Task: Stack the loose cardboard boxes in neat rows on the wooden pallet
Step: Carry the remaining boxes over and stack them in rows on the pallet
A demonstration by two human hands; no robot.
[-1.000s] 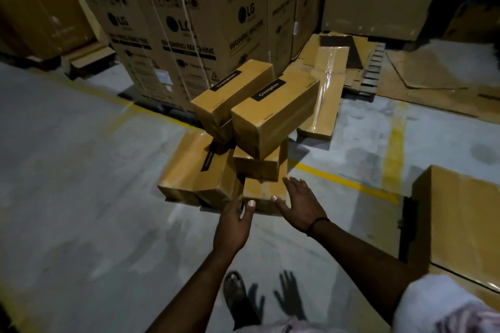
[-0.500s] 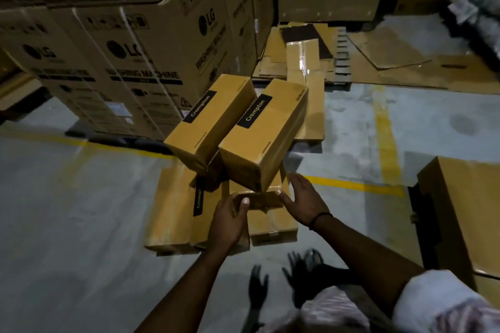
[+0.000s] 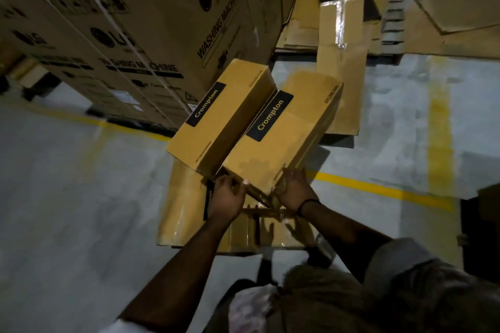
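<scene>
- Head view: both hands have gone from hanging spread in the air short of the pile a second ago to closing on the near end of the right-hand Crompton box [image 3: 281, 132].
- The left hand [image 3: 227, 194] curls round the box's near left corner. The right hand [image 3: 293, 189] clasps its near right corner, thumb on the end face and fingers up the side.
- The box itself has hardly shifted. It still leans tilted on the lower boxes [image 3: 186, 211] on the floor, side by side and touching the left-hand Crompton box [image 3: 219, 113], with the LG washing machine cartons [image 3: 151, 35] just behind.
- The view has drawn closer and steeper, so the person seems to be bending in.
- For the task this reads as reach finished, grip made, lift about to start — no box stacked yet.
- A slatted pallet [image 3: 392, 16] shows far right beside the flattened cardboard [image 3: 341, 62]; whether it is the target cannot be told.
</scene>
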